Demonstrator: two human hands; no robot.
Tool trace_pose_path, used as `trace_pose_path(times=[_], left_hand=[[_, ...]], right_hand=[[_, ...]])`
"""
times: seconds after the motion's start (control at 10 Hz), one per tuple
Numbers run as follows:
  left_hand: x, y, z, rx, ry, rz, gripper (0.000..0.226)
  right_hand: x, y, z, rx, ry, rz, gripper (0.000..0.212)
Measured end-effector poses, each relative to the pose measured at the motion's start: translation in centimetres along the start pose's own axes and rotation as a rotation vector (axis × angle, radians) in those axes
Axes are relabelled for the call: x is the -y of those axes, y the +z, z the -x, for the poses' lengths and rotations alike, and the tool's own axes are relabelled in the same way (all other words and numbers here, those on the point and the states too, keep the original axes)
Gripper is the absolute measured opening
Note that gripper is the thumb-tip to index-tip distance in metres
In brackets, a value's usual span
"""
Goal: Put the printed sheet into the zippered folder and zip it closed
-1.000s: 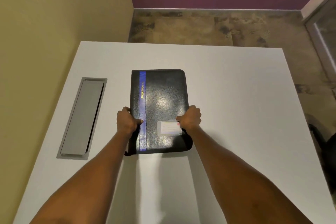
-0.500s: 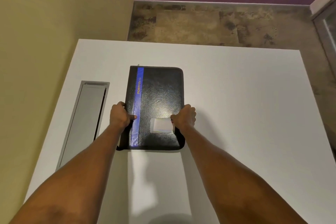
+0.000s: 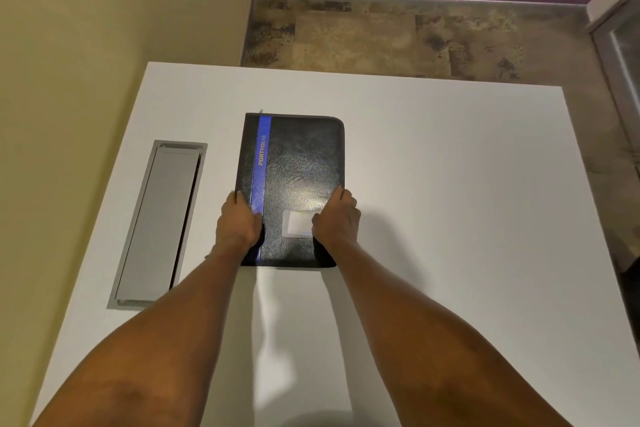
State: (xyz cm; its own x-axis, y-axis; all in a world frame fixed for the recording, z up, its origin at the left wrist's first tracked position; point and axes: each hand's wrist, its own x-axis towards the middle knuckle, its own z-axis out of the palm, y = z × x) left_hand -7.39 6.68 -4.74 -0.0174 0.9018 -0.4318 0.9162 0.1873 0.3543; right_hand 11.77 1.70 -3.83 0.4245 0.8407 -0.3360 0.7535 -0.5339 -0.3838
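Note:
A black zippered folder [image 3: 301, 166] with a blue stripe and the gold word PORTFOLIO lies flat and closed on the white table [image 3: 450, 201]. A small clear card pocket sits on its cover near me. My left hand [image 3: 239, 224] grips the folder's left edge over the blue stripe. My right hand [image 3: 337, 218] grips its right edge beside the card pocket. A small zipper pull shows at the far left corner. No printed sheet is visible.
A grey metal cable hatch [image 3: 159, 222] is set into the table to the left of the folder. A yellow wall runs along the left side. Beyond the table's far edge lie a tiled floor [image 3: 381, 35] and a purple wall.
Both hands have set the folder flat on the table, a little farther from me. The grip on its two side edges is unchanged.

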Motion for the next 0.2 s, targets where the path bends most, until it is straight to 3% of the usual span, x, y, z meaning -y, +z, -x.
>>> trace_pose_path(times=[0.2], left_hand=[[-0.5,2.4,5.8,-0.002,0.099,-0.179,0.065]], right_hand=[[-1.9,0.4,4.6,0.021,-0.134,0.021,0.057]])
